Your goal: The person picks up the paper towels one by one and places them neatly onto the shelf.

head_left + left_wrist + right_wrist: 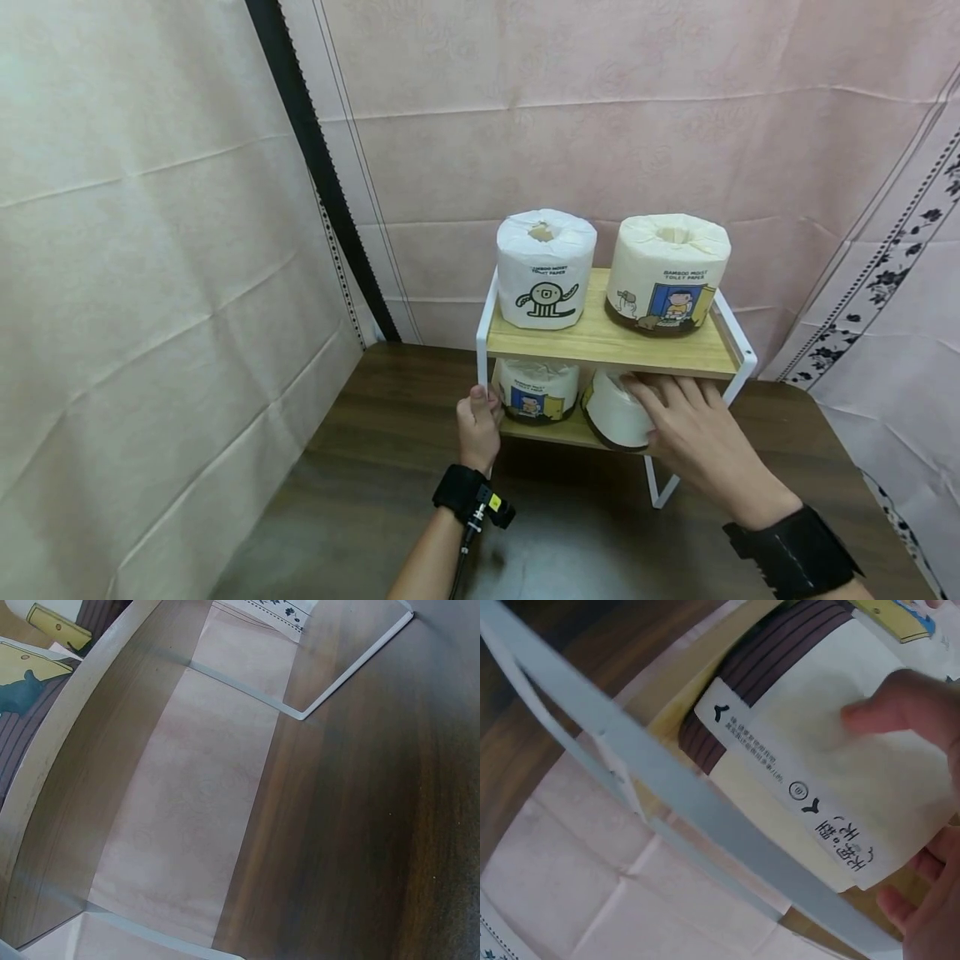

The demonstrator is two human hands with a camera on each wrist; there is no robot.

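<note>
A two-tier shelf with wooden boards (592, 346) and a white metal frame (486, 333) stands on the table. My left hand (477, 427) grips the frame's left side by the lower board, thumb up; that hand is outside the left wrist view. On the lower tier at right, my right hand (693, 429) holds a wrapped toilet paper roll (621, 410), which leans to one side. The right wrist view shows the thumb (900, 712) pressed on the wrapper of this roll (810, 757), fingers curled round its far end. Left of it sits another toilet paper roll (538, 387), upright.
On the upper board stand two more wrapped rolls, one with a line drawing (546, 275) at left and one with a blue picture (667, 275) at right. The brown table (360, 492) extends around the shelf. Pale cloth curtains (600, 150) hang behind and beside it.
</note>
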